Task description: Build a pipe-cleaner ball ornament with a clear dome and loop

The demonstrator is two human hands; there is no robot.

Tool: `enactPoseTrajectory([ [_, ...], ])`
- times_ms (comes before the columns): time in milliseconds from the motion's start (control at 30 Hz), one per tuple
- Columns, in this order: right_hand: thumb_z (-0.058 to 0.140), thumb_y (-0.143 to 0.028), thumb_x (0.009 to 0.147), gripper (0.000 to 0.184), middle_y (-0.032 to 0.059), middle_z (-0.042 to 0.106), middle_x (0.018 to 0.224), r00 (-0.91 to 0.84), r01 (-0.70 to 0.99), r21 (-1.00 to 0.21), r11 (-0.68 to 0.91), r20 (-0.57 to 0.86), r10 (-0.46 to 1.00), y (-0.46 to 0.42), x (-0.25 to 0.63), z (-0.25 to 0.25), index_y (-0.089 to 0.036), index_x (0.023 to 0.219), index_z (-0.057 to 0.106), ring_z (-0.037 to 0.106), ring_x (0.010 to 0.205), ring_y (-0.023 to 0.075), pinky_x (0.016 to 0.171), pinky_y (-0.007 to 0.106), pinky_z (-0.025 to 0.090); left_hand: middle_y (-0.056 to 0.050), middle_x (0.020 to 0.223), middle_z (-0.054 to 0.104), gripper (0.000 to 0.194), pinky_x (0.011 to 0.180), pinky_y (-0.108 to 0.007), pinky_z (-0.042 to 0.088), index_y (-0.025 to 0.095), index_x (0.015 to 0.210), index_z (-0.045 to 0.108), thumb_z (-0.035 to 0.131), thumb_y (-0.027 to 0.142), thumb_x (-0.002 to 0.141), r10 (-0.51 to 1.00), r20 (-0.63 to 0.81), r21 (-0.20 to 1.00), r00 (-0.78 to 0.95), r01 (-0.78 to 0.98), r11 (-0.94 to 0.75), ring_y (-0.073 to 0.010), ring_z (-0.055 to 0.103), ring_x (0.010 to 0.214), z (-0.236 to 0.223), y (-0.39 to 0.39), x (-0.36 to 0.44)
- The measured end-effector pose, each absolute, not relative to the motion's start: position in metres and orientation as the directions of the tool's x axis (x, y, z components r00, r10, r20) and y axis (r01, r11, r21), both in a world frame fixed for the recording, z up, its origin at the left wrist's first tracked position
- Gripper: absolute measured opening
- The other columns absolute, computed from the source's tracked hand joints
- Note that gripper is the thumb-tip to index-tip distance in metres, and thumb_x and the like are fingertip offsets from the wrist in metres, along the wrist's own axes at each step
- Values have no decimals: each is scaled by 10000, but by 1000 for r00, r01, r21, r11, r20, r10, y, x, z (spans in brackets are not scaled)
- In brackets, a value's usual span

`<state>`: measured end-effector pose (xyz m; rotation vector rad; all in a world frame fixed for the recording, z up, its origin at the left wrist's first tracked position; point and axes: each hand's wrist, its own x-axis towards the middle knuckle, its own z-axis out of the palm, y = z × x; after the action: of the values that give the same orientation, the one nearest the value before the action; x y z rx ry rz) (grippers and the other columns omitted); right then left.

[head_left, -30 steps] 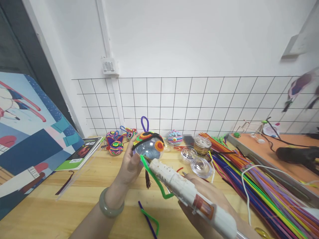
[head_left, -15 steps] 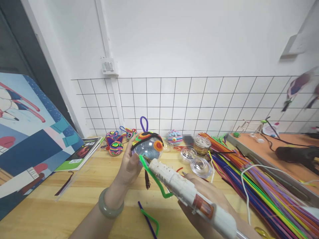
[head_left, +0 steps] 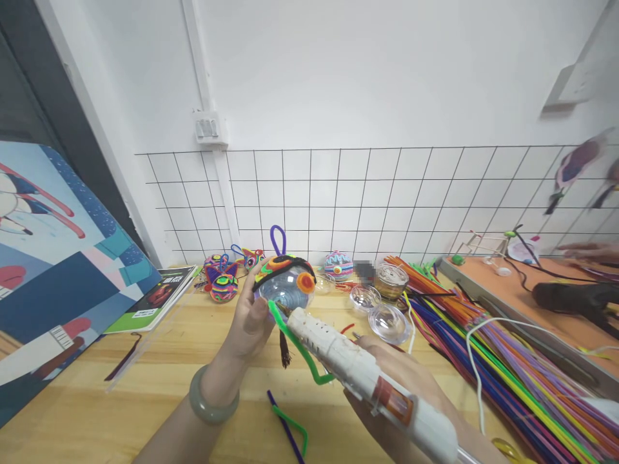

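My left hand (head_left: 247, 319) grips a clear plastic ball (head_left: 286, 288) wrapped on top with coloured pipe cleaners and a purple loop. My thumb presses a green pipe cleaner (head_left: 300, 349) against the ball's lower side. My right hand (head_left: 401, 380) holds a white glue gun (head_left: 367, 380), and its nozzle touches the ball just beside the green pipe cleaner. A small dark tassel (head_left: 284, 353) hangs below the ball.
A big pile of coloured pipe cleaners (head_left: 488, 348) covers the right of the wooden table (head_left: 145, 399). Clear half-shells (head_left: 387, 320) and a spool (head_left: 391, 281) lie behind the gun. Finished balls (head_left: 221, 283) sit by the grid wall. A poster board (head_left: 53, 270) leans at left. Another person's hand (head_left: 587, 252) reaches in at far right.
My hands, the ball and the glue gun hold almost still. Another person's hand has come into view over the orange surface at the far right.
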<state>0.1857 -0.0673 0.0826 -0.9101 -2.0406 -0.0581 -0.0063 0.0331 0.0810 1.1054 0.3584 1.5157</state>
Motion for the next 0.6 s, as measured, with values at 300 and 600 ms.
enactPoseTrajectory([
  [300,518,-130,782,151,-36,481,670,-373,597,-305,742,713,593,-66,189,76,-256,819,443,467,498,126,457,234,446,-90,1239,613,742,917,-468,507,281,1238,530,768,550,588,884,452,744,119,-598,-299,-332,577,1127,82,33,-6],
  [600,527,-166,781,139,-50,457,629,-342,586,-325,742,731,590,-67,189,76,-264,784,428,445,439,116,389,225,414,-89,1251,606,728,892,-460,522,289,1228,540,769,547,587,889,445,744,112,-598,-297,-332,580,1123,81,32,-6],
])
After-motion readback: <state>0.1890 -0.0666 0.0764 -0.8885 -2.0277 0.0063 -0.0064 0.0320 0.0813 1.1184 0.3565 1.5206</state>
